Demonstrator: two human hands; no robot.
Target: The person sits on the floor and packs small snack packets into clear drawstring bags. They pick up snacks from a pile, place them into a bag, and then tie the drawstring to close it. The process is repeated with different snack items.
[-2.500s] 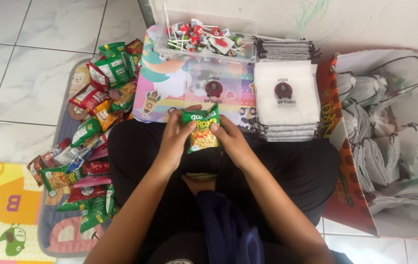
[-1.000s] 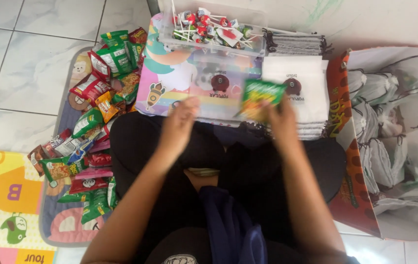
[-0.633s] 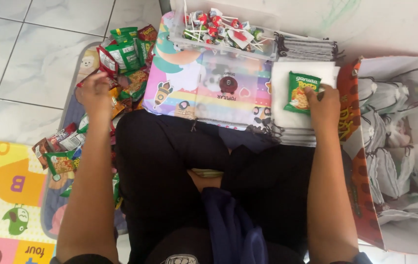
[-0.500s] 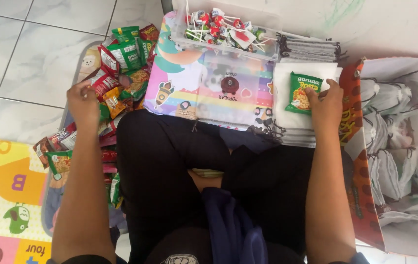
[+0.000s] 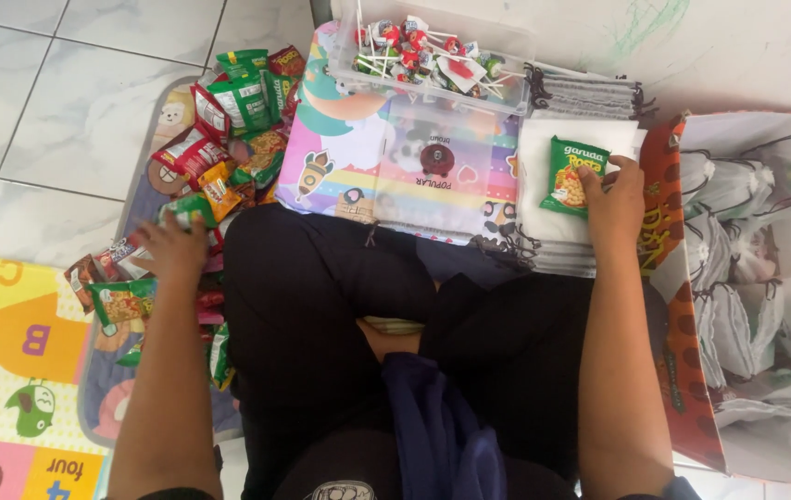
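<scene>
I sit cross-legged on the floor. My right hand (image 5: 613, 199) rests on a green snack packet (image 5: 573, 175), its fingers touching the packet, which lies flat on a stack of white drawstring pouches (image 5: 553, 218). My left hand (image 5: 173, 248) is down among a heap of red and green snack packets (image 5: 219, 139) on my left, fingers spread over the packets; whether it grips one is unclear. A colourful printed pouch (image 5: 414, 167) lies in front of my knees.
A clear plastic box of lollipops (image 5: 428, 56) stands at the back. An open orange-edged bag (image 5: 673, 278) on my right holds several filled white pouches (image 5: 757, 306). A letter play mat (image 5: 16, 352) covers the tiled floor at the left.
Both hands held the green packet over my lap. My right hand carried it right and laid it on the white pouches, while my left hand swung out to the snack heap and moved nearer.
</scene>
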